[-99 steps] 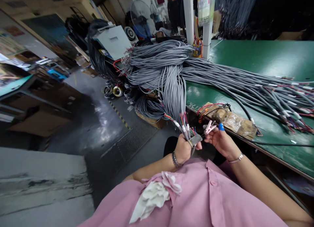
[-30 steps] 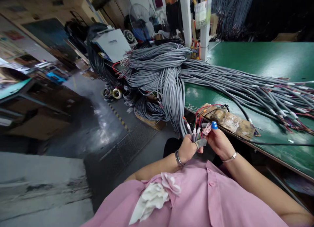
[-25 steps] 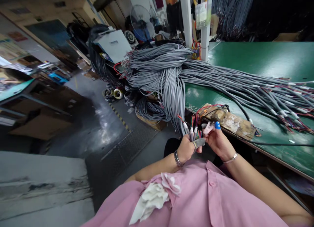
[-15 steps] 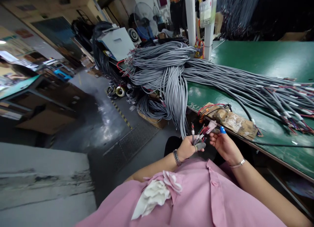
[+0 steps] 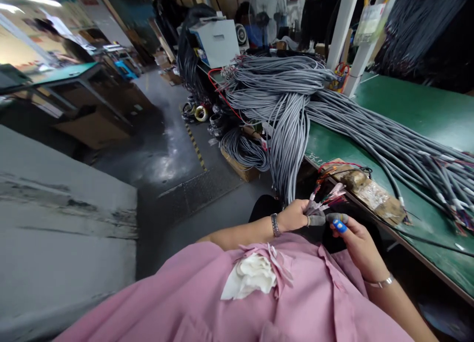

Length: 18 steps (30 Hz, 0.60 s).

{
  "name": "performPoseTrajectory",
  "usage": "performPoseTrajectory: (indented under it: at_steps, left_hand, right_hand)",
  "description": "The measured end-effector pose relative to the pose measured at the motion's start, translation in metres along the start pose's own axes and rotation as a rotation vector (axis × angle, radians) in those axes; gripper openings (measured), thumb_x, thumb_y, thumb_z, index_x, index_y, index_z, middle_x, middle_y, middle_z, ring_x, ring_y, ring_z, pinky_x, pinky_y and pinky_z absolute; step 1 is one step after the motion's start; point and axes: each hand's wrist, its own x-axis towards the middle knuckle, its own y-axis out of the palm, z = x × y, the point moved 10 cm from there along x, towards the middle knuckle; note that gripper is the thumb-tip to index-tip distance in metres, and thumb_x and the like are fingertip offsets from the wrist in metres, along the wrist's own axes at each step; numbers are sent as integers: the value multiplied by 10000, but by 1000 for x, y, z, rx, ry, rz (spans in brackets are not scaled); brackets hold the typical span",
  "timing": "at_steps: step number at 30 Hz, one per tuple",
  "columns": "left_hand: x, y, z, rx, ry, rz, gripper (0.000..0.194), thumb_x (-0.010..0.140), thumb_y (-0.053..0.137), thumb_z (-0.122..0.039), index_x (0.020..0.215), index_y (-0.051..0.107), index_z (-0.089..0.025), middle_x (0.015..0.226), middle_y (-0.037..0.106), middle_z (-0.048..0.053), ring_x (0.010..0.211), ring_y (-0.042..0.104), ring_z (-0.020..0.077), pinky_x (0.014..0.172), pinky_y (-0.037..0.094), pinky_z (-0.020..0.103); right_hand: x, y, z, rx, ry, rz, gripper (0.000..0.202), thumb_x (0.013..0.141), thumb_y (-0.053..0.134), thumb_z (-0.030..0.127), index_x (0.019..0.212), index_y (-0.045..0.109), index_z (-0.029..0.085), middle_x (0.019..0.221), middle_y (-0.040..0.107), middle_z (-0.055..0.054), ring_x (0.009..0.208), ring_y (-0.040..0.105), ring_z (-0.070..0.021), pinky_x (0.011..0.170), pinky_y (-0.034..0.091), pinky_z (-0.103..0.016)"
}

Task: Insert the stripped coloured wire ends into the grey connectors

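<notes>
My left hand (image 5: 298,215) is closed around the ends of several grey cables; their coloured inner wires and pale wrapping (image 5: 330,196) stick out past the fingers. Beside it on the right, my right hand (image 5: 350,232) has its thumb and forefinger pressed together, with grey covers on fingertips and blue on the thumb. Whatever is between those fingers is too small to tell. A thick bundle of grey cables (image 5: 291,139) hangs over the table edge down to my left hand.
The green table (image 5: 414,93) runs along the right, with more grey cables lying across it. Near its edge lies a taped brown block (image 5: 381,199). White posts, a pale box (image 5: 218,41) and a fan stand behind. At the far left a person (image 5: 70,48) is by another table.
The view has shifted, so the surroundings sit farther right. My right hand has moved from the pale wrapping down to beside my left fingertips. The wire ends now point more to the right.
</notes>
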Motion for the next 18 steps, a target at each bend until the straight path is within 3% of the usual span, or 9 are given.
performPoseTrajectory:
  at_steps: [4, 9, 14, 18]
  left_hand:
    - [-8, -1, -5, -3, 12, 25, 432, 621, 777, -455, 804, 640, -89, 683, 564, -3, 602, 488, 86, 594, 429, 208]
    - [-12, -1, -5, 156, 51, 25, 460, 652, 751, -469, 912, 667, -99, 755, 614, 12, 679, 540, 112, 668, 459, 226]
    - [-29, -4, -20, 123, 117, 65, 494, 696, 706, -512, 943, 687, -85, 841, 671, 71, 793, 607, 169, 749, 478, 263]
    - [-54, -39, -40, -65, 213, -115, 463, 755, 656, -520, 948, 689, -100, 939, 690, 136, 887, 638, 213, 795, 483, 305]
  right_hand:
    - [-4, 26, 45, -143, -147, 71, 264, 834, 630, 355, 1060, 645, 218, 836, 658, -33, 739, 585, -160, 623, 477, -245]
    - [-3, 40, 85, -208, -344, 32, 230, 807, 666, 318, 1011, 658, 212, 869, 675, -43, 757, 613, -181, 715, 512, -296]
    - [-5, 26, 67, -188, -293, -74, 160, 801, 668, 323, 902, 692, 201, 742, 670, -36, 644, 602, -170, 589, 506, -278]
    - [-16, -3, 42, -124, -221, -173, 152, 743, 721, 348, 791, 708, 204, 689, 672, -59, 587, 585, -181, 514, 474, -288]
